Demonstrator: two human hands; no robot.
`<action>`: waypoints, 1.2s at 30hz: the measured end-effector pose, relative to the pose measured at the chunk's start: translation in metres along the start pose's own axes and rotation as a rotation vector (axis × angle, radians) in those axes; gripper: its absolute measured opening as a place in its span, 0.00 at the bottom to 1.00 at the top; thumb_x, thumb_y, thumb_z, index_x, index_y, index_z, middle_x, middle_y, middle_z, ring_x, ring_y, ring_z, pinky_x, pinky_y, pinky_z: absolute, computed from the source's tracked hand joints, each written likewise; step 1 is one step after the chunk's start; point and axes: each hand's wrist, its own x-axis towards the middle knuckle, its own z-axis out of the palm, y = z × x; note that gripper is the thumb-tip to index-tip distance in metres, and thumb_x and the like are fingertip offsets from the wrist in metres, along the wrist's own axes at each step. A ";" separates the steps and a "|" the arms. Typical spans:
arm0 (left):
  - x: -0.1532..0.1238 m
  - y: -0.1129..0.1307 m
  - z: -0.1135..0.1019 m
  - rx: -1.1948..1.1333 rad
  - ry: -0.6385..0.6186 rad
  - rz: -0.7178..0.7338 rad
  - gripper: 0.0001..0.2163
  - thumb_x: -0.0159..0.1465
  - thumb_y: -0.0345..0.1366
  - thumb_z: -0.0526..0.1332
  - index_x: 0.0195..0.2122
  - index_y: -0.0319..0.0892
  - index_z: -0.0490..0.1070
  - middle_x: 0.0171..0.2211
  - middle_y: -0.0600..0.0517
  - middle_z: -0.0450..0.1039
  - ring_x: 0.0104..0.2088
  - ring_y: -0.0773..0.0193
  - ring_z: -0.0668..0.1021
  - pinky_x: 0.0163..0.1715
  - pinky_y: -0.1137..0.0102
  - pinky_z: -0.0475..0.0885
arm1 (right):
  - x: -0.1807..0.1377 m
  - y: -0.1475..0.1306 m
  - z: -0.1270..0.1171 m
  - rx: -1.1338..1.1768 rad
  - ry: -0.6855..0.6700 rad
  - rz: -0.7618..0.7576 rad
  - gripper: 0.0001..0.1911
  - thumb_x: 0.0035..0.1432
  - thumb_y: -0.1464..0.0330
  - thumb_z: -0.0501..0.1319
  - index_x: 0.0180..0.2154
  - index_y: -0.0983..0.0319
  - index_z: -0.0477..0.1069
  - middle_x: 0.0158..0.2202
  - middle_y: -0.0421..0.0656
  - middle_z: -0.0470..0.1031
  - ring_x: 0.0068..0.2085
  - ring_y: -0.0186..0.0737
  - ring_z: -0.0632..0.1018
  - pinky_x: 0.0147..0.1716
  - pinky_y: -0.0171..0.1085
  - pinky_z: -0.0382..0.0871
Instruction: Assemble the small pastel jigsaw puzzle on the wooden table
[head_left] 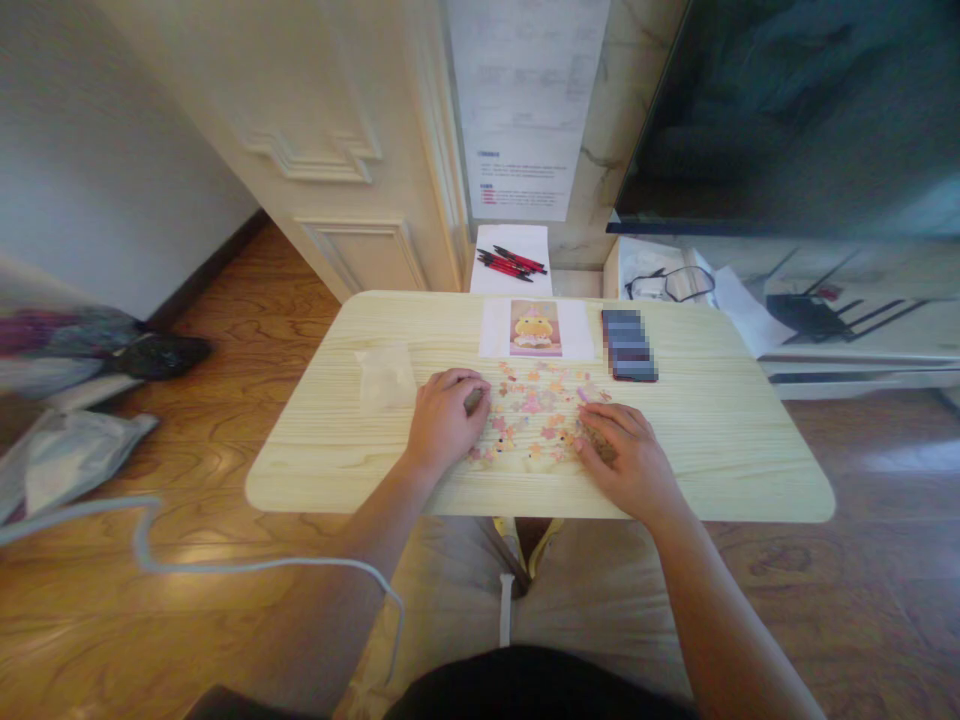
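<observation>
Several small jigsaw pieces lie scattered on the pale wooden table in front of me. My left hand rests at the left edge of the pile with fingers curled over a piece. My right hand lies at the right edge, fingers bent down onto pieces. Behind the pile lies a reference picture of a yellow figure on white paper.
A dark phone lies right of the picture. A clear plastic bag sits left of my left hand. Red and black pens lie on a white stand beyond the table. Glasses rest on a low shelf. A white cable crosses the floor.
</observation>
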 end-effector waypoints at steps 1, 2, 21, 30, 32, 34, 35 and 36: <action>0.000 0.000 0.000 -0.004 0.001 0.004 0.08 0.69 0.38 0.63 0.44 0.46 0.81 0.49 0.49 0.82 0.52 0.53 0.80 0.57 0.54 0.74 | 0.000 0.000 0.000 0.001 0.000 0.000 0.15 0.69 0.61 0.65 0.55 0.55 0.78 0.58 0.48 0.79 0.61 0.55 0.76 0.64 0.59 0.71; 0.001 -0.001 0.000 -0.008 0.003 0.006 0.07 0.69 0.37 0.63 0.44 0.46 0.81 0.48 0.49 0.82 0.51 0.53 0.80 0.57 0.55 0.74 | 0.000 0.000 0.000 0.002 0.000 0.001 0.15 0.69 0.61 0.65 0.55 0.55 0.78 0.58 0.48 0.79 0.61 0.55 0.76 0.64 0.58 0.71; -0.006 -0.002 -0.004 -0.472 -0.010 -0.234 0.15 0.68 0.46 0.68 0.51 0.46 0.81 0.42 0.50 0.86 0.38 0.61 0.85 0.38 0.67 0.80 | 0.018 -0.022 0.005 0.083 0.083 0.006 0.13 0.68 0.64 0.65 0.53 0.54 0.80 0.56 0.48 0.81 0.59 0.54 0.77 0.62 0.57 0.71; -0.007 0.001 -0.009 -0.533 0.025 -0.166 0.12 0.66 0.46 0.69 0.45 0.44 0.82 0.38 0.50 0.85 0.38 0.61 0.84 0.41 0.67 0.81 | 0.081 -0.085 0.060 0.086 -0.025 0.099 0.06 0.66 0.69 0.66 0.44 0.59 0.81 0.47 0.48 0.83 0.52 0.51 0.79 0.56 0.49 0.72; -0.007 0.002 -0.010 -0.513 0.051 -0.156 0.11 0.66 0.45 0.69 0.44 0.45 0.82 0.38 0.51 0.85 0.38 0.62 0.84 0.43 0.66 0.80 | 0.086 -0.083 0.064 0.103 -0.019 0.116 0.05 0.66 0.71 0.66 0.41 0.59 0.81 0.45 0.47 0.83 0.50 0.50 0.80 0.54 0.47 0.72; -0.007 0.002 -0.011 -0.504 0.066 -0.152 0.11 0.67 0.45 0.68 0.44 0.45 0.82 0.38 0.52 0.84 0.38 0.62 0.84 0.44 0.66 0.80 | 0.087 -0.080 0.064 0.151 -0.027 0.137 0.04 0.65 0.72 0.67 0.40 0.58 0.80 0.44 0.45 0.83 0.48 0.48 0.80 0.52 0.45 0.72; -0.008 0.003 -0.012 -0.502 0.070 -0.151 0.11 0.67 0.45 0.68 0.44 0.45 0.82 0.39 0.52 0.84 0.38 0.62 0.84 0.45 0.66 0.80 | 0.087 -0.078 0.064 0.179 -0.039 0.145 0.04 0.64 0.72 0.68 0.39 0.58 0.80 0.43 0.44 0.84 0.47 0.47 0.80 0.51 0.44 0.72; -0.008 0.003 -0.012 -0.503 0.073 -0.149 0.11 0.67 0.45 0.68 0.44 0.46 0.82 0.39 0.52 0.85 0.38 0.62 0.84 0.45 0.66 0.80 | 0.087 -0.076 0.063 0.206 -0.053 0.150 0.03 0.63 0.72 0.68 0.39 0.58 0.80 0.43 0.44 0.84 0.47 0.46 0.81 0.50 0.44 0.72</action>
